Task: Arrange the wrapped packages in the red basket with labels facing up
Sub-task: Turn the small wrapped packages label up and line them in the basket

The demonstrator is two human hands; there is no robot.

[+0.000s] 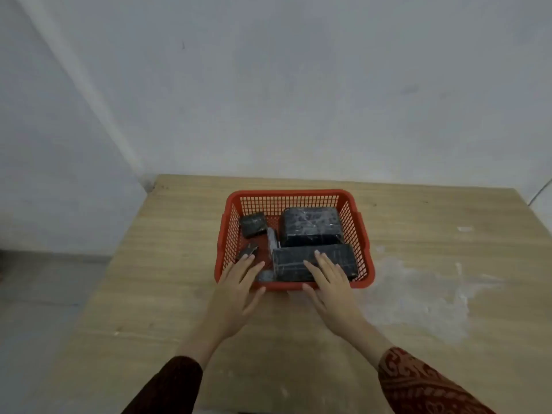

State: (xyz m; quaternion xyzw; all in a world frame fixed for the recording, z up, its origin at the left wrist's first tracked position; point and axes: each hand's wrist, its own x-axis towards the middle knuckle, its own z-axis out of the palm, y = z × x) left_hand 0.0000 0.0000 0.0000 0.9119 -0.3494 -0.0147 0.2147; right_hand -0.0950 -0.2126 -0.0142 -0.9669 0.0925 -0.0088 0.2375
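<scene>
A red mesh basket [363, 231] stands on the wooden table and holds several black wrapped packages. A large block [310, 225] lies at the back right, and a long one [337, 258] lies across the front right. A small square package [254, 224] sits at the back left, another small one [248, 251] at the front left, and a slim pale piece [271, 239] stands between them. My left hand [239, 286] hovers with spread fingers over the basket's front left edge. My right hand [327, 282] rests flat on the long package, fingers apart. No label is visible on any package.
The wooden table [179, 264] butts against a white wall at the back. A whitish smear [418, 297] covers the tabletop right of the basket. The table's left edge drops to a grey floor [44, 294].
</scene>
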